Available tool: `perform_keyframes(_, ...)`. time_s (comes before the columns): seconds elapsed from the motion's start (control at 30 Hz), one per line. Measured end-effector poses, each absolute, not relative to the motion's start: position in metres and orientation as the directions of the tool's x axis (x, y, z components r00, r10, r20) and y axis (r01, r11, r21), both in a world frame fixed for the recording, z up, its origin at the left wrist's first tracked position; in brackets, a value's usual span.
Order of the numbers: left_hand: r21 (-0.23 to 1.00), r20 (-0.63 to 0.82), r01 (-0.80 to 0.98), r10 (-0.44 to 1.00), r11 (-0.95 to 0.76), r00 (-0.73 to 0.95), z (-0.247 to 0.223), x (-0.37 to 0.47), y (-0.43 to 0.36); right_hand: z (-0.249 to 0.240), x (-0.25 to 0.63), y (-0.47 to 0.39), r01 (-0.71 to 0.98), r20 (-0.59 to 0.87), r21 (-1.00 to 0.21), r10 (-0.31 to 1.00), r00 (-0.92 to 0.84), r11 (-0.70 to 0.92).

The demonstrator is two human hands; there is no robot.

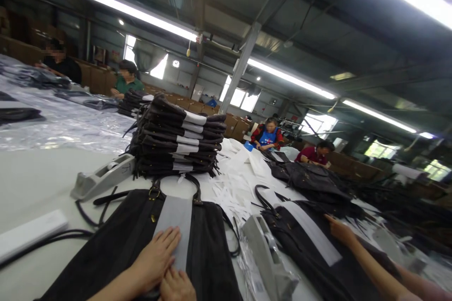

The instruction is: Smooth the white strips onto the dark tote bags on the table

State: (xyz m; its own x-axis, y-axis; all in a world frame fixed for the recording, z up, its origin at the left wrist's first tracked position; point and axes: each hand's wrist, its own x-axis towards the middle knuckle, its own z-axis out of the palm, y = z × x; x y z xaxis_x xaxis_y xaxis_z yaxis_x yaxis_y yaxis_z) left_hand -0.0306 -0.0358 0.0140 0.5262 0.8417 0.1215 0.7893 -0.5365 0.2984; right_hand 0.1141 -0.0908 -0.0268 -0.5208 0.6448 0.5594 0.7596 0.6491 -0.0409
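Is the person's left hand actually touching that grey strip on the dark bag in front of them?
Touching. The head view shows the left hand lying flat on the dark bag, its fingertips overlapping the edge of the grey strip with no gap.

The premises were a large workshop under a dark metal roof. Long fluorescent tube lights ran in rows beneath it, and a grey steel column rose to the beams. Beyond the column, windows in the far wall admitted daylight; further windows lay to its right. Left of the column, brown cartons stood stacked along the wall. In front of the column stretched a pale worktable, partly covered with clear plastic sheeting. Several people sat at work around the table's far edges.
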Motion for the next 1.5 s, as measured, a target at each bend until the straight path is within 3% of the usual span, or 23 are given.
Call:
perform_keyframes(0.13,0.4,0.026,0.759,0.834,-0.514,0.551,0.027,-0.062,-0.085,-0.015,0.112,-0.103,0.776,0.511,-0.206,0.742,-0.434,0.596)
perform_keyframes(0.3,0.429,-0.08,0.734,0.787,-0.527,0.612,0.049,-0.082,-0.141,0.019,0.114,-0.118,0.747,0.428,-0.212,0.747,-0.509,0.63)
perform_keyframes(0.57,0.33,0.045,0.793,0.848,-0.512,0.528,0.034,-0.075,-0.149,0.03,0.115,-0.123,0.701,0.466,-0.211,0.701,-0.54,0.681)
perform_keyframes(0.77,0.317,0.047,0.804,0.855,-0.504,0.517,0.017,-0.072,-0.149,0.026,0.115,-0.127,0.736,0.445,-0.193,0.726,-0.524,0.649)
perform_keyframes(0.97,0.29,0.137,0.807,0.857,-0.513,0.496,0.008,-0.071,-0.15,0.031,0.108,-0.13,0.8,0.444,-0.175,0.771,-0.456,0.574)
perform_keyframes(1.17,0.311,0.22,0.766,0.827,-0.563,0.518,0.011,-0.076,-0.155,0.027,0.116,-0.139,0.762,0.434,-0.163,0.74,-0.515,0.626)
perform_keyframes(1.3,0.328,0.262,0.754,0.822,-0.569,0.506,0.015,-0.076,-0.159,0.015,0.147,-0.156,0.694,0.451,-0.069,0.643,-0.619,0.717)
perform_keyframes(1.5,0.333,0.257,0.759,0.829,-0.559,0.497,0.026,-0.076,-0.16,0.01,0.189,-0.167,0.585,0.384,0.208,0.485,-0.786,0.784)
